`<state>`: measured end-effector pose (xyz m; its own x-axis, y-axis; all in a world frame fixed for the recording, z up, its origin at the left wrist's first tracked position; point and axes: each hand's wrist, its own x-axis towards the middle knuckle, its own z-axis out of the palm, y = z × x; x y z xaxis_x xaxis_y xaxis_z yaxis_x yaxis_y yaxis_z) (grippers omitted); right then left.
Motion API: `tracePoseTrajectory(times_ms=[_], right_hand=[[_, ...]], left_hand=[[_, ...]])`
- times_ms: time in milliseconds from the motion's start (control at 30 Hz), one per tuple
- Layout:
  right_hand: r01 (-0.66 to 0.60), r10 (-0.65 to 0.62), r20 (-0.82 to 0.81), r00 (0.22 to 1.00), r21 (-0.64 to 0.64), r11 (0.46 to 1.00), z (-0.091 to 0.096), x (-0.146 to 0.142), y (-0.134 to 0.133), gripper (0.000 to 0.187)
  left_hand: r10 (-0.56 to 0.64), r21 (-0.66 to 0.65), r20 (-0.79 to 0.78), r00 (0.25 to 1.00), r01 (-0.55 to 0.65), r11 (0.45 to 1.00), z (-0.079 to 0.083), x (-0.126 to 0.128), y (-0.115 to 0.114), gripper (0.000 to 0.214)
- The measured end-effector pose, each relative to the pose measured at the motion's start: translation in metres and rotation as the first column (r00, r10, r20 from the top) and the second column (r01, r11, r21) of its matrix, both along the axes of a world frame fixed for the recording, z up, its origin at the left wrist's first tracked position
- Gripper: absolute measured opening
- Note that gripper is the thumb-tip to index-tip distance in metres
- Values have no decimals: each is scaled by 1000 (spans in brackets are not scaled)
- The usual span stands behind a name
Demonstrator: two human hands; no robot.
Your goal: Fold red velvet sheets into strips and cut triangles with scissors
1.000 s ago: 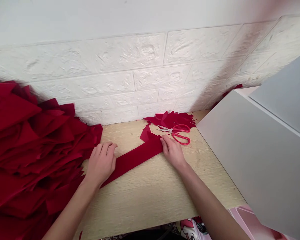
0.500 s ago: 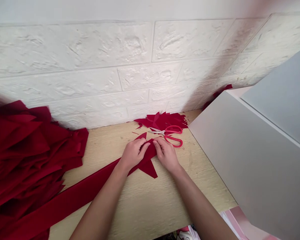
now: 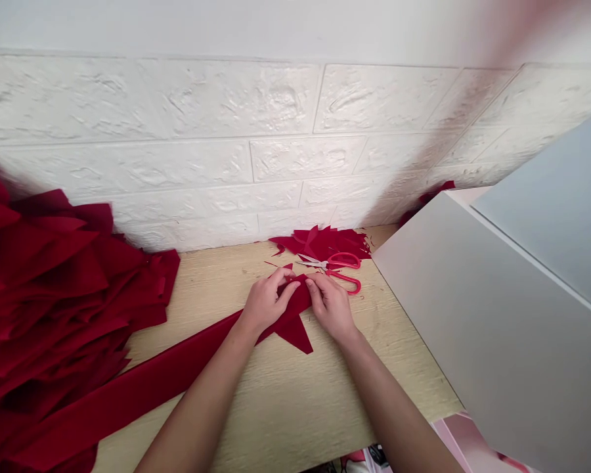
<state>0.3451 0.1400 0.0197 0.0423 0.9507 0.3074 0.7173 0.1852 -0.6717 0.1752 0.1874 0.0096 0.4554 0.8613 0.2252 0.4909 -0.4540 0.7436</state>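
Observation:
A long dark-red fabric strip (image 3: 177, 358) runs across the table from the lower left, its folded, pointed end under my hands. My left hand (image 3: 270, 299) pinches the strip's upper edge between thumb and fingers. Close beside it, my right hand (image 3: 329, 301) grips the end of the same strip, its fingertips almost meeting the left ones. A pointed flap of the fabric sticks out below my hands. Just beyond my right hand lie scissors (image 3: 335, 264) with red handles and slightly parted blades, touched by neither hand.
A large heap of red fabric pieces (image 3: 54, 295) rises on the left. Behind the scissors, small red scraps (image 3: 320, 242) lie against the white brick-patterned wall (image 3: 187, 164). A big white panel (image 3: 497, 315) stands at the right. The pale wooden table (image 3: 295, 407) ends at the bottom.
The view has shifted slightly, so everything sits a little lower and further right. Both hands keep their hold on the strip, with only small finger movement.

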Motion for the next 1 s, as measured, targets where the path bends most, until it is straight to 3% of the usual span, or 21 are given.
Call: tracePoseTrajectory(times_ms=[200,400,533,633,700,833,1000], right_hand=[[18,-18,-9,1000,5,1000,-2,-4,2,33],[54,-54,-6,999,-1,999,11,5,3,33],[160,-134,274,952,-73,984,22,52,8,32],[187,-32,480,877,-278,942,24,85,15,40],[168,29,503,864,-341,925,23,96,18,40],[156,54,523,851,-348,924,24,98,16,26],[202,-26,519,854,-286,937,24,98,-10,20]], left_hand=[[-32,58,-116,993,39,998,-1,1,3,39],[-1,122,-235,972,31,992,-5,4,3,41],[31,153,-293,956,15,988,-5,6,2,43],[50,170,-326,944,7,985,-5,7,1,42],[63,180,-344,937,0,984,-4,8,1,41],[93,199,-376,922,-17,980,-2,10,-1,41],[120,209,-398,909,-37,977,-2,11,-2,41]])
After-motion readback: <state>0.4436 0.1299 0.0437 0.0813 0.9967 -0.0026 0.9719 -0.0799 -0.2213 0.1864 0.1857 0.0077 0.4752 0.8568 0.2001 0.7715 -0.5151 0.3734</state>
